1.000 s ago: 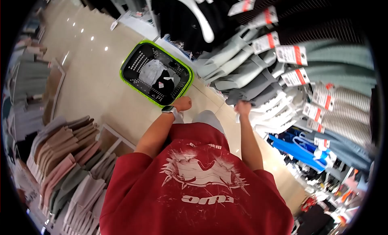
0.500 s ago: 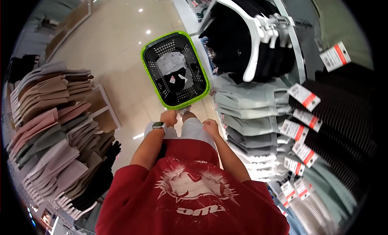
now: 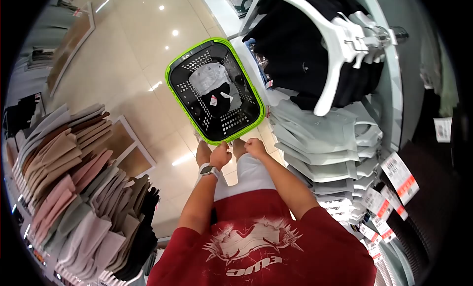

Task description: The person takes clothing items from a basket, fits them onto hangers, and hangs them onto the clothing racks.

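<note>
A black shopping basket with a bright green rim point(image 3: 172, 95) is in front of my legs. A grey garment point(image 3: 209, 75) and a black garment point(image 3: 213, 102) with white-and-red tags lie in it. My left hand point(image 3: 220, 156), below a wristwatch point(image 3: 209, 171), is closed just short of the basket's near rim. My right hand point(image 3: 255, 147) makes a loose fist to the right of it, over my leg. Nothing shows in either hand. I see no contact with the rim, though the left hand is close to it.
Racks of folded-over hanging clothes point(image 3: 93, 187) stand on the left. At right, black tops on a white hanger point(image 3: 335, 54), stacked pale-green garments point(image 3: 320, 131) and tagged dark clothes point(image 3: 428, 192) crowd close to my arm. Shiny tiled floor point(image 3: 138, 49) runs ahead on the left.
Both hands sit slightly lower or further right in view, still closed. The watch arm has shifted right. The white hanger looks larger and further right; the basket appears nearly in the same place.
</note>
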Motion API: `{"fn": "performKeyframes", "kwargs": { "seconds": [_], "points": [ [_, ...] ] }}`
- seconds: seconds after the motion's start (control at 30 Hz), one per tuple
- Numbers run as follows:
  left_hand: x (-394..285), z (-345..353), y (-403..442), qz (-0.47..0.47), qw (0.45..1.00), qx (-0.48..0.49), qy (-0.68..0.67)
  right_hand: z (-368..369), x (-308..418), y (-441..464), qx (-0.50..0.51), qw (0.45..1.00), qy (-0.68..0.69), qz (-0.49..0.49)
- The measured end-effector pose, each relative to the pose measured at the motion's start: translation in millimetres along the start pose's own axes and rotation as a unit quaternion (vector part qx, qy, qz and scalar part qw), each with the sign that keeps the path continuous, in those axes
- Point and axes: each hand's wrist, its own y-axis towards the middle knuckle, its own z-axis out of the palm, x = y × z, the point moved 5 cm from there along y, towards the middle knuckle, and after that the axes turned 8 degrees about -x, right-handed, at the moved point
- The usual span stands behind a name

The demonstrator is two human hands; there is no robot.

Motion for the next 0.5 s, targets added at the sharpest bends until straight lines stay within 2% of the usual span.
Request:
{"fn": "performKeyframes", "kwargs": {
  "seconds": [0.03, 0.07, 0.17, 0.3, 0.37, 0.43, 0.47, 0.5],
  "points": [
    [8.3, 10.2, 11.6, 0.000, 1.000, 0.015, -0.007, 10.6, 2.2, 9.1, 0.025, 0.999, 0.033, 0.023],
    [18.1, 19.9, 22.9, -0.003, 1.000, 0.021, -0.010, 18.3, 7.8, 18.4, 0.013, 1.000, 0.015, -0.005],
    [38.0, 34.4, 56.3, -0.004, 0.997, 0.062, 0.047, 52.0, 9.6, 55.0, -0.012, 1.000, 0.011, -0.002],
    [68.8, 53.2, 102.9, 0.047, 0.996, 0.018, 0.067, 104.5, -6.8, 110.0, -0.003, 0.999, 0.037, -0.027],
    [75.3, 60.4, 121.4, 0.079, 0.992, 0.004, 0.102, 107.7, 10.7, 119.9, -0.055, 0.998, 0.004, -0.019],
    [73.8, 65.5, 138.0, 0.088, 0.989, 0.014, 0.122, 121.0, 15.3, 135.7, -0.027, 0.999, -0.017, 0.004],
    [77.4, 66.7, 146.7, 0.090, 0.984, 0.017, 0.151, 129.0, 19.4, 144.7, 0.005, 1.000, -0.016, -0.022],
    [93.4, 87.5, 156.1, 0.082, 0.984, 0.030, 0.156, 135.4, 24.8, 150.7, -0.013, 0.998, -0.023, -0.051]
  ]
}}
